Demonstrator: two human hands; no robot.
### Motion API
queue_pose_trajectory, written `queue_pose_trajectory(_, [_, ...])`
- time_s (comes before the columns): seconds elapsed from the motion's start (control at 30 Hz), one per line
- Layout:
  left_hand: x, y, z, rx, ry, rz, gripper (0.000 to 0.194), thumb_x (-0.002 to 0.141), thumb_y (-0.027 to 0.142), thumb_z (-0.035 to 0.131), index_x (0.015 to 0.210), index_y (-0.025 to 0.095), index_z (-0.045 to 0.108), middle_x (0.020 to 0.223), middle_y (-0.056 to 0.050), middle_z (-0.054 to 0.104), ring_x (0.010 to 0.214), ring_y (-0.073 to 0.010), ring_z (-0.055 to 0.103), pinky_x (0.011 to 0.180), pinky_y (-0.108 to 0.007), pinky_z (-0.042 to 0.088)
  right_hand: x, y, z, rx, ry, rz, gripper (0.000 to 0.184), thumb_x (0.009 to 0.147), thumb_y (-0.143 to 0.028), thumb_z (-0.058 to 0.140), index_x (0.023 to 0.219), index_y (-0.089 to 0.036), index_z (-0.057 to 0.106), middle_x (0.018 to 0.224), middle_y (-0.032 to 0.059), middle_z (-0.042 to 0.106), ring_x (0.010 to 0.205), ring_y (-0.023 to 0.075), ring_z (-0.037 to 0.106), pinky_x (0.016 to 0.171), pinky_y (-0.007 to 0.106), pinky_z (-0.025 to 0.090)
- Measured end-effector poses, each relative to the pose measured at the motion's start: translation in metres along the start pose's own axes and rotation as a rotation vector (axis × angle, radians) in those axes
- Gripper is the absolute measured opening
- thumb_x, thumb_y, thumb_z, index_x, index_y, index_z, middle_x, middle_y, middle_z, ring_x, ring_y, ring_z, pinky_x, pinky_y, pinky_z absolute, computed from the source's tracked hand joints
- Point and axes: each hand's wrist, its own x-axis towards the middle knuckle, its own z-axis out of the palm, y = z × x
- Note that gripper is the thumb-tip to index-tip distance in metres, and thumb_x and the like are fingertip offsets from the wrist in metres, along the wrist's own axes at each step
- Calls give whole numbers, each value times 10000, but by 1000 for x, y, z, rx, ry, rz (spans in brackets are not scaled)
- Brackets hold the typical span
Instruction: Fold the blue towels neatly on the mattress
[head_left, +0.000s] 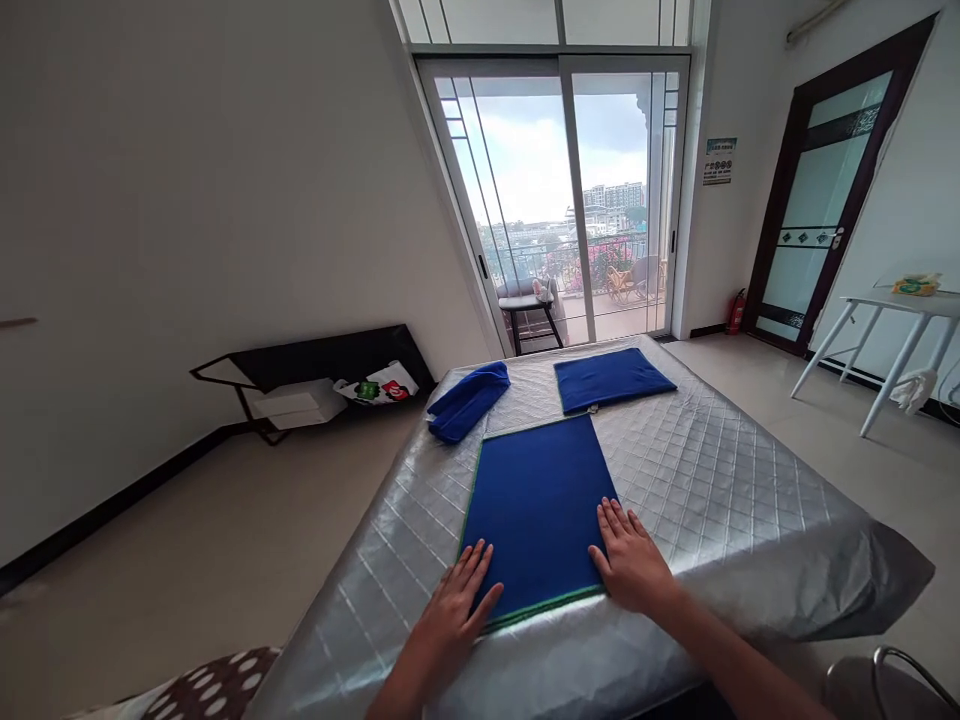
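Note:
A blue cloth point(541, 510) with green edging lies flat, folded in layers, on the silver quilted table cover point(697, 480). My left hand point(457, 600) rests on its near left corner, fingers stretched out. On its right edge, close to the near right corner, my right hand point(630, 555) lies flat with the fingers extended. Neither hand grips anything. Beyond it, a second blue cloth point(615, 380) is spread in a flat rectangle at the far right. A narrower folded blue cloth point(469, 400) sits at the far left edge of the table.
Along the left wall stands a black-framed rack point(322, 355) with a white box point(296, 403). Sliding glass doors point(555, 200) are behind the table, with a dark stool point(529, 305) near them. To the right are a white table point(900, 300) and a fire extinguisher point(736, 312).

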Motion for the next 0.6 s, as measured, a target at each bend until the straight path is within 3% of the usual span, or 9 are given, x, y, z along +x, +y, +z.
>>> queue_pose_trajectory(0.07, [5,3,-3,14,4,-22,579,1045,502,316,1547,230,410,1587,-102,436,1489,-281,362,1183,-532,380,0,0,1,15,2,-10,683,1031,-400,234,1605,-34,182,1683,111,97,1570,213,70,1270,401,70])
queue_pose_trajectory(0.13, [17,20,-8,15,33,-22,580,1053,487,297,1561,220,379,1598,-98,422,1501,-270,335,1199,-528,358,1,2,4,35,16,-20,682,1032,-400,240,1605,-34,185,1682,114,105,1569,218,79,1270,408,77])
queue_pose_trajectory(0.23, [44,70,-9,-10,29,91,563,1069,457,282,1585,235,314,1626,-82,372,1521,-235,288,1222,-491,329,3,5,9,50,55,-34,688,1033,-420,253,1608,-46,192,1679,120,122,1567,232,101,1269,414,90])
queue_pose_trajectory(0.33, [75,122,-1,-14,-54,240,565,1072,473,285,1582,231,317,1635,-84,347,1522,-228,286,1220,-471,339,7,9,15,43,75,-50,692,1029,-426,269,1607,-50,208,1674,124,145,1564,244,123,1269,416,102])
queue_pose_trajectory(0.4, [89,142,6,-4,-91,301,564,1076,471,266,1581,226,314,1634,-89,345,1519,-231,294,1211,-477,353,9,11,19,33,79,-63,686,1023,-414,278,1605,-54,221,1669,122,164,1561,247,142,1268,416,118])
queue_pose_trajectory(0.5, [93,140,14,28,-69,323,548,1081,452,252,1592,256,267,1633,-80,346,1516,-238,304,1204,-490,360,12,13,23,23,95,-78,680,1019,-405,285,1604,-63,230,1664,121,176,1556,254,173,1265,418,137])
queue_pose_trajectory(0.6, [77,108,13,66,-62,253,554,1075,474,263,1592,276,258,1639,-62,340,1518,-246,301,1209,-483,350,12,12,22,38,93,-69,687,1024,-423,263,1602,-52,231,1667,123,159,1557,256,163,1266,423,129])
